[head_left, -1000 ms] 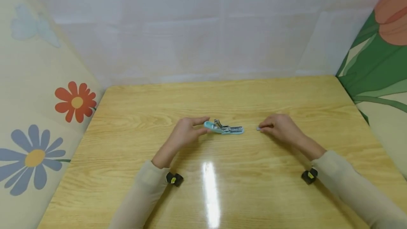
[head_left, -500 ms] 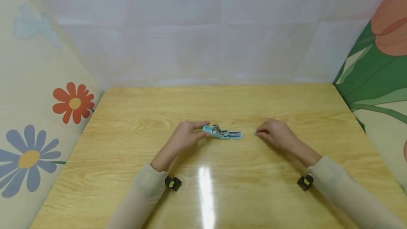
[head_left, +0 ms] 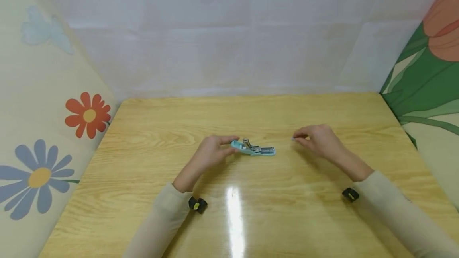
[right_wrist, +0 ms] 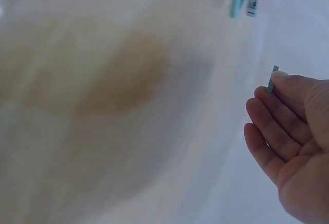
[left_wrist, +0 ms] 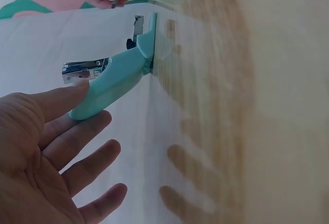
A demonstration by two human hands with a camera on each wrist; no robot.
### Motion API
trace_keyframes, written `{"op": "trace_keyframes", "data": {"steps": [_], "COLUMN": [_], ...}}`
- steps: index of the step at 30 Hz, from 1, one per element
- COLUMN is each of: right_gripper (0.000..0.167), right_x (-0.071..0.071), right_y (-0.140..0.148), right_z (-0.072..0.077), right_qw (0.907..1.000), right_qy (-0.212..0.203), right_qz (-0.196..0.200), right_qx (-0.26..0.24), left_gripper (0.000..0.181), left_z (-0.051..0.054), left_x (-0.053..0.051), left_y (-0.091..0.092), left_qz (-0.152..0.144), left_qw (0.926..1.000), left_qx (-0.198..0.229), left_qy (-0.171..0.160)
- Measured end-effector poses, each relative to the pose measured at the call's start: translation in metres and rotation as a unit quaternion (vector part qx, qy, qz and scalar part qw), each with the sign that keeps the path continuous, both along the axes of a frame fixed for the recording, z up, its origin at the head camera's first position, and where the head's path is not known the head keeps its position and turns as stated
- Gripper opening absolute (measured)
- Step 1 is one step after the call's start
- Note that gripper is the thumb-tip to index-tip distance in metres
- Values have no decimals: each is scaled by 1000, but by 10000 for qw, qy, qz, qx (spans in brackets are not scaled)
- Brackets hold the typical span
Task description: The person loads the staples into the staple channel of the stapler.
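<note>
A turquoise stapler (head_left: 253, 151) is swung wide open, its metal magazine exposed and its front end down on the table. My left hand (head_left: 210, 153) pinches its raised rear arm between thumb and index finger; in the left wrist view, the other fingers of that hand (left_wrist: 41, 152) spread below the stapler (left_wrist: 115, 82). To the right of the stapler, my right hand (head_left: 322, 143) pinches a short, narrow strip of staples (right_wrist: 271, 84) between thumb and fingertip. The strip is held apart from the stapler, above the table, and its lower part shows past the right thumb.
A wood-grain table (head_left: 172, 122) carries the work, with a bright light reflection (head_left: 235, 218) near its front. A white sheet (head_left: 222, 51) hangs behind. Flower-printed panels (head_left: 39, 102) close off the left and right sides. Black wrist devices (head_left: 197, 204) are worn on both sleeves.
My right hand came slightly nearer the front, then shifted right and away from the stapler, still pinching the strip. My left hand and the open stapler have stayed nearly in place.
</note>
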State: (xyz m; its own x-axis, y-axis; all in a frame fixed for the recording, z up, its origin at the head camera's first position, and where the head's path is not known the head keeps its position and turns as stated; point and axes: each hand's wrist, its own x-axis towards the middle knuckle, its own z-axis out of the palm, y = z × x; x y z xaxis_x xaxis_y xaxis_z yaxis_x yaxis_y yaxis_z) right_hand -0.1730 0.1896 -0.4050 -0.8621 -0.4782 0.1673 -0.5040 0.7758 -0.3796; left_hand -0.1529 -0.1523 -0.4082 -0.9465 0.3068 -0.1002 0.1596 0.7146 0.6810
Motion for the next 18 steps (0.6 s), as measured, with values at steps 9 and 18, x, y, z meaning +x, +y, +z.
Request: {"op": "trace_keyframes", "data": {"steps": [9,18], "right_gripper": [14,14], "right_x": [0,-3], "right_y": [-3,-12], "right_z": [17,18], "right_qw": [9994,9993], "right_qy": [156,74], "right_qz": [254,315], "right_qx": [-184,-181], "left_gripper": [42,40], "left_z": [4,7], "left_x": [4,5], "left_y": [1,1], "left_qz": [22,57], "left_qw": [9999,9999], "left_qx": [-91,-138], "left_qy": [61,42]}}
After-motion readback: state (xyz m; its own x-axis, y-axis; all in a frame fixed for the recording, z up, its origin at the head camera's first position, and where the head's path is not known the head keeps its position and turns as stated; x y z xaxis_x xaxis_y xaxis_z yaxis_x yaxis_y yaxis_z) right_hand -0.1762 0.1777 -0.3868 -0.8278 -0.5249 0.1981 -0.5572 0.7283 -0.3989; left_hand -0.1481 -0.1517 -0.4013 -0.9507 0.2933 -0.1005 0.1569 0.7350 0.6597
